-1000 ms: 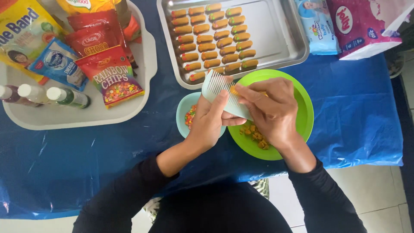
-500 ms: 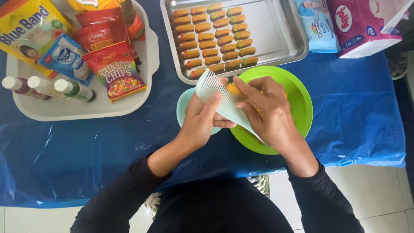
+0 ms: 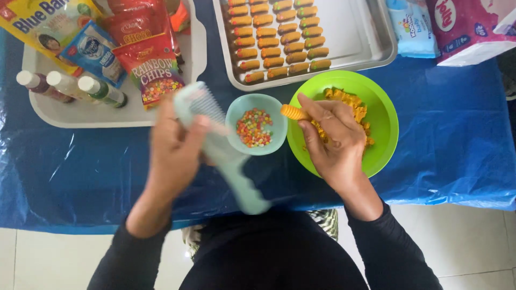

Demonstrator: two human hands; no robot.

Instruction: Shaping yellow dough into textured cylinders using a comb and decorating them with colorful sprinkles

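My left hand (image 3: 174, 145) grips a pale teal comb (image 3: 226, 156), blurred by motion, to the left of a small teal bowl (image 3: 269, 115) of coloured sprinkles. My right hand (image 3: 333, 139) pinches a ridged orange dough roll (image 3: 294, 111) between thumb and forefinger, holding it at the rim between the small bowl and a green bowl (image 3: 384, 123). The green bowl holds orange dough (image 3: 349, 102), partly hidden under my right hand.
A steel tray (image 3: 360, 37) carries several rows of shaped orange rolls at the top. A grey tray (image 3: 118, 113) on the left holds snack packets and three small bottles. A tissue pack and a pink box sit top right. A blue plastic sheet (image 3: 457, 145) covers the table.
My hands have parted. The left hand swung the comb away to the left, uncovering the sprinkle bowl. The right hand now holds a ridged roll beside the bowl.
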